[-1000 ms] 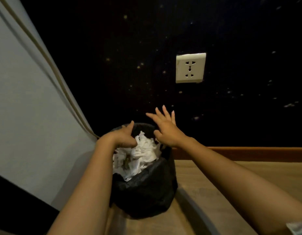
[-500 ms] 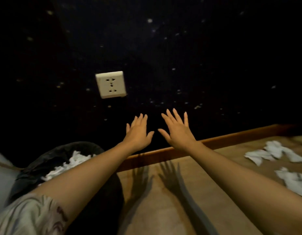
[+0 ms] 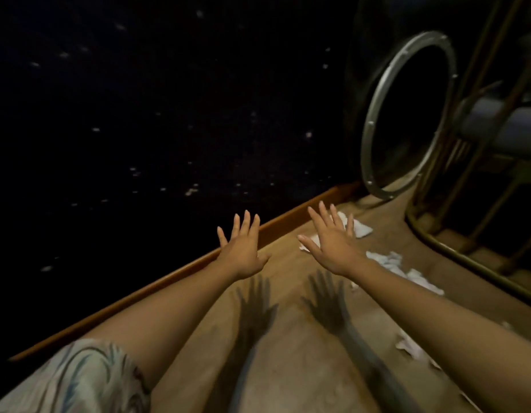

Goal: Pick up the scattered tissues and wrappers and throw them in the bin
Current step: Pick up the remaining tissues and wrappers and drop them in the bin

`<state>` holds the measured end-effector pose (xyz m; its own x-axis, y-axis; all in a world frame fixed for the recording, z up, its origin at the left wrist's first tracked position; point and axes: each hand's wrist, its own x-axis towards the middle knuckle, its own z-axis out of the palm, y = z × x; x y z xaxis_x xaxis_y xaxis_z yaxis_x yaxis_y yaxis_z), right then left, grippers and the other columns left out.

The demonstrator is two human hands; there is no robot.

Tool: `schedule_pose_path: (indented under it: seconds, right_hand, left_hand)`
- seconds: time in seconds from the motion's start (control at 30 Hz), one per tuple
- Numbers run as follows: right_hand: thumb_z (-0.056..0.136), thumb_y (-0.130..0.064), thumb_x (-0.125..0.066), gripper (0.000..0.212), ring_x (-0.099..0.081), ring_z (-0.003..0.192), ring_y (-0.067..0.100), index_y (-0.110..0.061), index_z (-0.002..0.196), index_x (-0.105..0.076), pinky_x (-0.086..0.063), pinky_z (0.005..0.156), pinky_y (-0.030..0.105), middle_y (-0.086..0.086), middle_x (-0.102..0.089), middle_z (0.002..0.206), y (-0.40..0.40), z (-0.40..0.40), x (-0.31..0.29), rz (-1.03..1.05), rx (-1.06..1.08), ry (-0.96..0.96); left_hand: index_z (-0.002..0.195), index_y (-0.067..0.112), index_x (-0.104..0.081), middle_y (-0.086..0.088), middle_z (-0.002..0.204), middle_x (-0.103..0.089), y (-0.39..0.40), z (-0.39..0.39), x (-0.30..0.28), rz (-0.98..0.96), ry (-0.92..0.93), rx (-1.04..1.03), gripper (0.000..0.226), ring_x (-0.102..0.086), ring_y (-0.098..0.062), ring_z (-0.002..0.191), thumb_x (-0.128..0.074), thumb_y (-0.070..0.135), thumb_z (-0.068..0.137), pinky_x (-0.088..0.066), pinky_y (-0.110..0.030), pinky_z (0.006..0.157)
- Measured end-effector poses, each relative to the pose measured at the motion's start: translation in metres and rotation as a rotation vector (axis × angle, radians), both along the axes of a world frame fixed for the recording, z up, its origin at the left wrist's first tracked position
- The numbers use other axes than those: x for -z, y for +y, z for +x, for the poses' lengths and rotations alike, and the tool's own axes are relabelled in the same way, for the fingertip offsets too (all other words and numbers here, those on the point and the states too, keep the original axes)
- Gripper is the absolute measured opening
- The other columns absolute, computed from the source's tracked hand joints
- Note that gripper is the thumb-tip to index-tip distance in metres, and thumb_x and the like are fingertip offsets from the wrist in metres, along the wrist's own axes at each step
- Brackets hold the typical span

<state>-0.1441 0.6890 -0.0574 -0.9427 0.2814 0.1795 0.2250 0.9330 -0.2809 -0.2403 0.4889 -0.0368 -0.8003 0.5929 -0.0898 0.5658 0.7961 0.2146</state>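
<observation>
a crumpled white tissue [image 3: 413,348] lies nearest on the wooden floor [image 3: 288,368], by its right edge. farther on, the left hand [image 3: 243,251] and right hand [image 3: 332,248] hover empty, fingers spread. more creased white tissues [image 3: 389,260] lie beyond, toward the skirting board [image 3: 169,278].

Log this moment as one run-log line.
left hand: open, empty | right hand: open, empty, above tissues | tissues: on floor | bin: out of view

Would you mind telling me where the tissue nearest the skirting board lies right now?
In the head view it lies right of centre on the wooden floor, partly behind the fingers of the right hand: the tissue sits beside the skirting board, short of the metal ring.
</observation>
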Motion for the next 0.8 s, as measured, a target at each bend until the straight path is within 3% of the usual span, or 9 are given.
schedule_pose_path:
  seconds: [0.2, 0.33, 0.43, 0.6, 0.67, 0.8]
  right_hand:
    - [0.095, -0.053, -0.047, 0.076, 0.000, 0.149, 0.032, -0.023, 0.153, -0.010, 0.002, 0.116, 0.058, 0.007, -0.010, 0.162, 0.100, 0.074, 0.022, -0.170, 0.219, -0.053]
    - [0.092, -0.045, -0.055, 0.077, -0.014, 0.147, 0.032, -0.024, 0.153, -0.013, -0.004, 0.118, 0.056, 0.009, -0.024, 0.158, 0.150, 0.127, 0.033, -0.224, 0.233, -0.075]
    - [0.091, -0.044, -0.058, 0.078, -0.033, 0.139, 0.033, -0.029, 0.152, -0.012, -0.019, 0.115, 0.056, 0.011, -0.039, 0.151, 0.178, 0.165, 0.042, -0.332, 0.268, -0.088]
    - [0.090, -0.044, -0.059, 0.078, -0.055, 0.119, 0.033, -0.030, 0.152, -0.014, -0.033, 0.110, 0.050, 0.007, -0.046, 0.147, 0.200, 0.217, 0.068, -0.452, 0.405, -0.100]
    - [0.091, -0.040, -0.060, 0.078, -0.057, 0.116, 0.032, -0.031, 0.152, -0.012, -0.039, 0.107, 0.046, 0.008, -0.046, 0.146, 0.202, 0.239, 0.082, -0.542, 0.460, -0.071]
    - [0.090, -0.031, -0.063, 0.084, -0.045, 0.134, 0.028, -0.036, 0.152, -0.006, -0.039, 0.109, 0.046, 0.010, -0.046, 0.146, 0.191, 0.291, 0.114, -0.764, 0.564, 0.054]
  left_hand:
    - [0.153, 0.024, 0.006, -0.006, 0.162, 0.012, 0.101, 0.043, 0.014, 0.007, -0.079, 0.098, 0.093, 0.010, -0.029, 0.149, -0.057, 0.044, 0.089, 0.006, -0.059, 0.116]
    - [0.153, 0.027, 0.004, -0.006, 0.163, 0.003, 0.153, 0.078, 0.028, 0.008, -0.087, 0.196, 0.091, -0.002, -0.030, 0.150, -0.058, 0.044, 0.088, 0.002, -0.060, 0.116]
    - [0.152, 0.031, 0.005, -0.006, 0.163, -0.004, 0.182, 0.102, 0.036, 0.024, -0.121, 0.286, 0.092, -0.009, -0.028, 0.149, -0.059, 0.042, 0.088, -0.002, -0.063, 0.116]
    - [0.153, 0.029, 0.001, -0.005, 0.162, -0.012, 0.216, 0.135, 0.038, -0.018, -0.110, 0.473, 0.088, -0.017, -0.029, 0.148, -0.059, 0.041, 0.089, 0.000, -0.065, 0.114]
    - [0.152, 0.029, -0.005, -0.006, 0.161, -0.016, 0.228, 0.139, 0.041, -0.045, -0.110, 0.540, 0.083, -0.020, -0.029, 0.146, -0.058, 0.040, 0.089, -0.002, -0.064, 0.115]
    - [0.153, 0.025, -0.008, -0.011, 0.159, -0.021, 0.259, 0.154, 0.051, -0.075, -0.146, 0.617, 0.081, -0.029, -0.032, 0.142, -0.057, 0.039, 0.090, -0.023, -0.052, 0.116]
